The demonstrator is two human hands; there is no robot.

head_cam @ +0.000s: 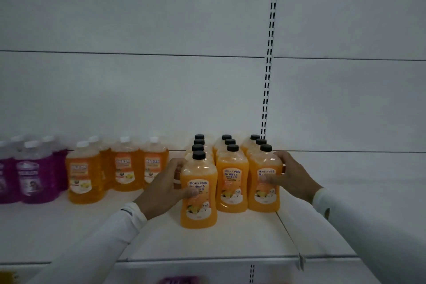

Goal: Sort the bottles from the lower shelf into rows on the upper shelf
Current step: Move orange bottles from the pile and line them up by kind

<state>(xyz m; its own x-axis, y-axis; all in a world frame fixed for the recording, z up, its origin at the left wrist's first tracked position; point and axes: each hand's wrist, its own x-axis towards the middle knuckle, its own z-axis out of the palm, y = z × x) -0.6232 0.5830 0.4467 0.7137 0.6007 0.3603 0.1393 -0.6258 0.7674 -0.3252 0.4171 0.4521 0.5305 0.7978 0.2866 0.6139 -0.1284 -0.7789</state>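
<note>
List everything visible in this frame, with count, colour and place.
Black-capped orange bottles: ten visible, three rows, centre of the upper shelf.
White-capped orange bottles: about five, left of centre.
Purple bottles: at least four, white caps, far left.
Upper shelf: one, white.
Slotted upright: one, white, on the back panel.
Purple item: one, bottom edge, unclear.
Left hand: grips the front bottle of the left row.
Right hand: grips the front bottle of the right row.
</note>
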